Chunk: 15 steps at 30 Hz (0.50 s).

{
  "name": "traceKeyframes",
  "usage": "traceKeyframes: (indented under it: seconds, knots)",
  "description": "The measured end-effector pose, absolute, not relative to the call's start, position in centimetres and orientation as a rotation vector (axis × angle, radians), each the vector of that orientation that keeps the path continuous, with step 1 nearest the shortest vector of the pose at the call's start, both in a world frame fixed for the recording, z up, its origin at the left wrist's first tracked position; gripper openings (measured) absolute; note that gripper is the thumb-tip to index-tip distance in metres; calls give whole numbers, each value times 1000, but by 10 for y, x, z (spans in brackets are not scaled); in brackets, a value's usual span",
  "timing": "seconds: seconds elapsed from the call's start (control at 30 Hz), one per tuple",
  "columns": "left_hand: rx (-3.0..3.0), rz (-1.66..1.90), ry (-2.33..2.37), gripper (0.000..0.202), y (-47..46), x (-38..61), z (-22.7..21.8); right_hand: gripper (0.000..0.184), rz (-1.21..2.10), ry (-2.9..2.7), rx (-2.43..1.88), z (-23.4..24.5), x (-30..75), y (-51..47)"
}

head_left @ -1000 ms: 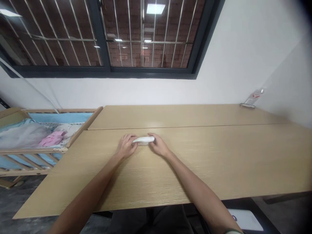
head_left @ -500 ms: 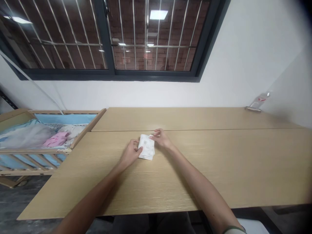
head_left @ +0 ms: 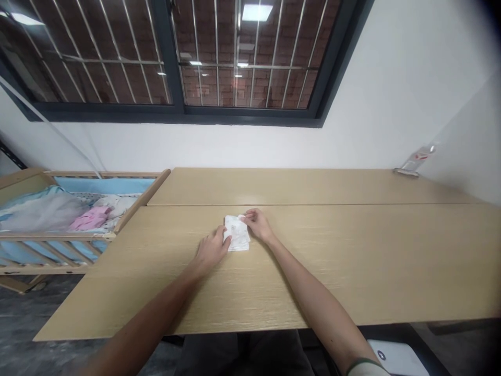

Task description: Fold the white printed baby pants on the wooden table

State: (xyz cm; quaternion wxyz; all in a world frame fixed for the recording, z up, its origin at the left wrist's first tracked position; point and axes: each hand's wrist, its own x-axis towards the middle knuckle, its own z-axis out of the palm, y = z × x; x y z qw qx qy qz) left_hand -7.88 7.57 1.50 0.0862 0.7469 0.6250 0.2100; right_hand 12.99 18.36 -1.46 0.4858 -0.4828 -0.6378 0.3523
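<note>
A small folded white cloth [head_left: 237, 236] with a faint grey print lies on the wooden table [head_left: 336, 250]. At its left edge is my left hand [head_left: 213, 246], its thumb on top of the cloth and its fingers curled by the side. My right hand [head_left: 256, 223] pinches the upper right corner between thumb and fingertips, and that corner is slightly lifted. Whether it is woven cloth or soft paper is hard to make out.
To the left stands a wooden crib [head_left: 58, 240] with blue lining and a pink cloth [head_left: 92, 218] inside. A clear plastic packet [head_left: 415, 161] leans in the far right corner. Below the table's front edge, at right, is a white device [head_left: 397, 357].
The folded cloth now lies flatter, and the layers at its lower edge no longer fan out. My left hand has come down onto the table beside it. The view has tilted slightly downward.
</note>
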Motion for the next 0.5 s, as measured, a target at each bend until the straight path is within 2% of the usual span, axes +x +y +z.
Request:
traceKeyframes:
  seconds: [0.13,0.27,0.4,0.5]
  knots:
    - [2346,610,1884,36,71,-79,24,50,710,-1613,-1168,-10,130,176]
    - [2601,667,1659,36,57,-69,31,52,510,-1903,-1029,14,129,152]
    - [2786,820,1438,49,39,-50,22,55,511,-2257,-872,46,118,116]
    - [2789,737,1336,51,28,-37,11,57,571,-2465,-744,54,109,95]
